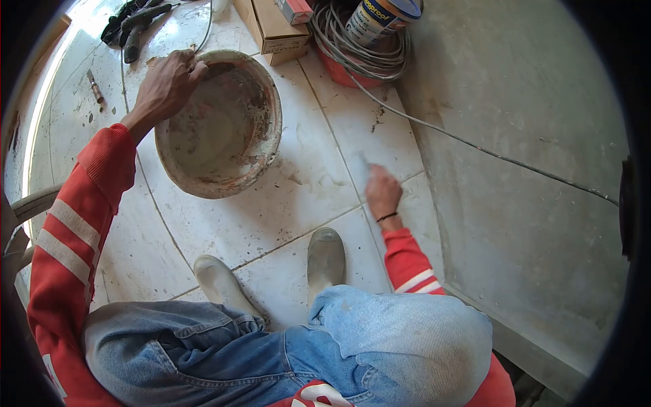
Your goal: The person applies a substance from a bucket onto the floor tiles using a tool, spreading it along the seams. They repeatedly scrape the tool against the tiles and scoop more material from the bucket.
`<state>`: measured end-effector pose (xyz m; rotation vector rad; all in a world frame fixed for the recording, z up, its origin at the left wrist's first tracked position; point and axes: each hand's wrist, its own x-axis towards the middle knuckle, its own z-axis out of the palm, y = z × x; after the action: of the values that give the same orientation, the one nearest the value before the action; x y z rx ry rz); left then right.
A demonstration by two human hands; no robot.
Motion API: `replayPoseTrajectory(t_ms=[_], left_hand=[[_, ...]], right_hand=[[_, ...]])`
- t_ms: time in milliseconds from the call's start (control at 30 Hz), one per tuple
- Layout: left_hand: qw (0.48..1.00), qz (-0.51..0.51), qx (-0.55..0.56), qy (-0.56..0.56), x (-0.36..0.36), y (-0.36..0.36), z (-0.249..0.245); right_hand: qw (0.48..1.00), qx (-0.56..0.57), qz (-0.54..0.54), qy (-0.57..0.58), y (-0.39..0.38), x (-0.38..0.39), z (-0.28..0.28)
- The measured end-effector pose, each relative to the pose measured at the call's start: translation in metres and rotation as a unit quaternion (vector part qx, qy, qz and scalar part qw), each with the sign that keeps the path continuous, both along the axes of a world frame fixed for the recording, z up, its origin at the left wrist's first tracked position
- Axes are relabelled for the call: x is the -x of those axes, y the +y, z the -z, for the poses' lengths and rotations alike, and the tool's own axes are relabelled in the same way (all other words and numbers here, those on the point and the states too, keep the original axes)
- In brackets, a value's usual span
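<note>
Upper left, the left grip (169, 85) pinches the tub (274, 129) by its rim, a good hold; it looks stiff, heavy. The right grip (384, 193) squeezes a blurry tool (361, 163), maybe a scraper.

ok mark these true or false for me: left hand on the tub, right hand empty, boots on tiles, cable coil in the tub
The left hand holds the rim of the round tub. True.
The right hand is empty. False: it holds a pale thing, too blurred to name.
Both boots are on the tiled floor. True.
The cable coil lies in the round tub. False: it sits on a red container near the wall.
</note>
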<state>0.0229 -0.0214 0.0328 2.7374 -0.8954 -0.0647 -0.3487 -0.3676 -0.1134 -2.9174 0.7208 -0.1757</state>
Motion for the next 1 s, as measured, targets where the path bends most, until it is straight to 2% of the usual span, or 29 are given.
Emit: replayPoseTrajectory(t_ms=[67, 133, 200, 300, 367, 433, 467, 533, 600, 633, 700, 767, 833, 900, 1000], left_hand=[[0.998, -0.007, -0.013, 0.064, 0.003, -0.004, -0.012], [1.0, 0.001, 0.011, 0.018, 0.0, -0.002, -0.002], [0.999, 0.008, 0.034, -0.021, -0.001, 0.002, 0.004], [1.0, 0.026, 0.016, -0.005, -0.001, -0.007, 0.0], [0.999, 0.02, 0.027, -0.015, -0.002, -0.009, 0.002], [0.999, 0.023, 0.034, -0.026, 0.002, -0.011, -0.003], [0.998, 0.028, 0.04, -0.032, 0.008, -0.013, -0.004], [0.996, 0.036, 0.052, -0.054, 0.014, -0.015, -0.004], [0.995, 0.042, 0.064, -0.067, 0.017, -0.012, -0.005], [0.995, 0.036, 0.062, -0.065, 0.016, -0.008, -0.003], [0.994, 0.044, 0.062, -0.074, 0.014, -0.005, 0.001], [0.993, 0.04, 0.069, -0.085, 0.013, 0.0, 0.009], [0.991, 0.038, 0.077, -0.101, 0.007, -0.003, 0.005], [0.999, 0.006, -0.017, 0.032, 0.002, -0.006, -0.009], [1.0, 0.0, -0.01, 0.017, -0.001, -0.006, -0.004]], right_hand=[[0.996, -0.062, -0.054, 0.012, 0.042, -0.002, -0.024], [0.992, -0.102, -0.067, 0.023, 0.049, -0.01, -0.03], [0.997, -0.042, -0.02, -0.064, 0.038, -0.023, -0.024], [1.0, 0.019, 0.024, 0.0, 0.034, -0.047, 0.003], [0.994, 0.094, -0.043, -0.021, 0.08, -0.043, 0.029], [0.992, 0.046, -0.116, -0.007, 0.124, -0.034, 0.014], [0.992, 0.045, -0.118, -0.006, 0.13, -0.03, 0.001], [0.987, -0.085, -0.137, 0.003, 0.129, -0.028, -0.021], [0.996, -0.073, -0.028, 0.037, 0.086, -0.032, -0.012], [0.998, -0.057, 0.037, 0.007, 0.057, -0.035, -0.01], [0.996, 0.02, 0.089, 0.007, 0.006, -0.035, -0.019], [0.992, 0.042, 0.118, 0.031, 0.002, -0.036, -0.02], [0.993, 0.027, 0.086, 0.078, 0.025, -0.041, 0.005], [1.0, 0.017, -0.011, 0.015, 0.075, -0.041, 0.013], [0.996, -0.052, -0.064, -0.016, 0.121, -0.044, -0.019]])
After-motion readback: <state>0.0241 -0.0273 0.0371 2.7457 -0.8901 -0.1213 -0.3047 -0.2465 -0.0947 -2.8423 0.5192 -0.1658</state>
